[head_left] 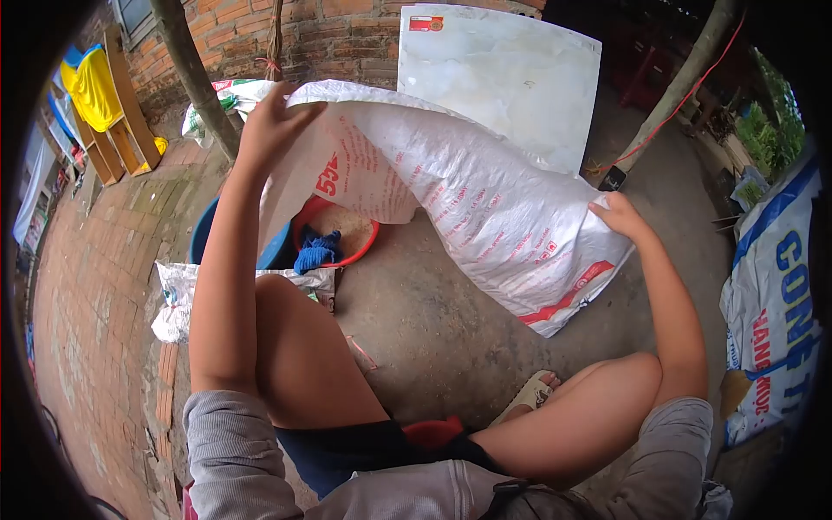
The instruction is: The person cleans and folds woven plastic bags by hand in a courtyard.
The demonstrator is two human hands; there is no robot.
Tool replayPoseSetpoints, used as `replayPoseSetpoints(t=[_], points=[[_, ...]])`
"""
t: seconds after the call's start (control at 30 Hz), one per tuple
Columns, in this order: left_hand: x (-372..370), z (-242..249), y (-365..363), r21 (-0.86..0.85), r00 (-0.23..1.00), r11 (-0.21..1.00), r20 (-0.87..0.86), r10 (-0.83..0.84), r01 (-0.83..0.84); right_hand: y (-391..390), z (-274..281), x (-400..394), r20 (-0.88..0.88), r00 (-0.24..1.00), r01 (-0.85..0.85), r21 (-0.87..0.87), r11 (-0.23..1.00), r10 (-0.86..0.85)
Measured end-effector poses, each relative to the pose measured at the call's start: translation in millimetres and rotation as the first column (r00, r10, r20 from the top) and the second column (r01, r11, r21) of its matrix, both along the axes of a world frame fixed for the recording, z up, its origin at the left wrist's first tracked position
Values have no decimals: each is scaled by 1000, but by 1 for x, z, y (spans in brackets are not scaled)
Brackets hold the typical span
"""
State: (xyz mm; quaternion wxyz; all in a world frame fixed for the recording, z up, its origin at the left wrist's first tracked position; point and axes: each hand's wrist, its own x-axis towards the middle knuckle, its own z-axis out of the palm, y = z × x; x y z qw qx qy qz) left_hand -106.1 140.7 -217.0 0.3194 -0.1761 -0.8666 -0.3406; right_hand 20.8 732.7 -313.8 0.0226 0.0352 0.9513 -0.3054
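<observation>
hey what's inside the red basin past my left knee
A bunched blue cloth and loose tan material, too indistinct to name, show in the red basin. The white sack covers its far side, so anything there is hidden.

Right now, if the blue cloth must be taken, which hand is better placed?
Probably the left hand: it looks nearer the cloth at the red basin, while the right hand is farther off. Both hold the sack, so either must first let go.

From my remote post I count: two hands (282,121) (620,218), one held sack (485,195), one red basin (370,243), one blue basin (278,249), one white board (511,82).
</observation>
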Motion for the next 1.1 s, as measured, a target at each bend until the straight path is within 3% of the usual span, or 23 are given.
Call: replayPoseSetpoints(t=[0.03, 0.07, 0.1, 0.13, 0.17, 0.2, 0.27, 0.33, 0.37, 0.4, 0.47, 0.53, 0.6, 0.63, 0.73, 0.87, 0.9, 0.97, 1.0, 1.07, 1.1], points=[[19, 1, 7, -129, 997, 990, 59, -43, 50, 5, -3, -3, -77, 992, 106, 110, 988, -98], [29, 4, 9, -250, 989, 962, 124, -77, 106, 4, 1, -4, -83, 992, 107, 112, 988, -98], [29, 10, 7, -246, 990, 963, 120, -78, 106, 1, 7, -5, -109, 974, 186, -128, 974, -200], [28, 16, 3, -419, 937, 904, 342, 68, 87, -9, 18, -2, -107, 947, 246, -360, 900, -302], [28, 20, 0, -574, 824, 811, 512, 244, 117, -19, 30, 0, -27, 928, 323, -440, 838, -372], [32, 21, 1, -571, 826, 812, 510, 240, 117, -36, 43, 4, -31, 927, 324, -438, 838, -375], [48, 24, 4, -125, 616, 968, 787, -37, 218, -75, 71, 8, 170, 895, 421, -631, 651, -413], [76, 42, 30, 90, 477, 936, 841, -255, 342, -121, 88, 14, 214, 915, 382, -731, 566, -342], [85, 37, 46, 333, 455, 895, 775, -439, 297, -138, 87, 15, 191, 927, 344, -773, 533, -322], [93, 34, 63, 557, 440, 794, 666, -602, 243, -150, 82, 11, 210, 939, 318, -829, 459, -271], [91, 35, 86, 792, 289, 606, 566, -772, 70, -174, 79, 7, 299, 924, 357, -896, 263, -237], [103, 37, 112, 930, 357, 368, 342, -869, 4, -203, 92, 9, 330, 907, 369, -922, 116, -262], [108, 36, 132, 979, 440, 197, 203, -875, -61, -221, 99, 11, 314, 917, 352, -928, 125, -247], [111, 36, 141, 972, 478, 230, 222, -850, -41, -229, 102, 12, 304, 926, 338, -932, 131, -224], [117, 19, 161, 901, 387, 409, 330, -861, 142, -248, 99, 8, 327, 932, 342, -936, 87, -154], [136, 2, 189, 793, 217, 571, 531, -819, 212, -239, 85, -11, 277, 942, 304, -943, 133, -191], [133, 1, 190, 806, 225, 559, 518, -825, 195, -233, 83, -14, 278, 941, 307, -942, 139, -191], [117, 9, 184, 839, 266, 530, 486, -832, 123, -220, 82, -19, 132, 984, 152, -970, 187, -118], [100, 4, 177, 886, 354, 443, 375, -857, 134, -216, 84, -17, 121, 992, 124, -975, 182, -30], [70, -1, 163, 914, 381, 397, 338, -860, 85, -213, 82, -16, -26, 988, -60, -974, 218, 154], [70, 0, 164, 912, 382, 401, 341, -859, 86, -215, 84, -12, -28, 988, -61, -975, 214, 154]])
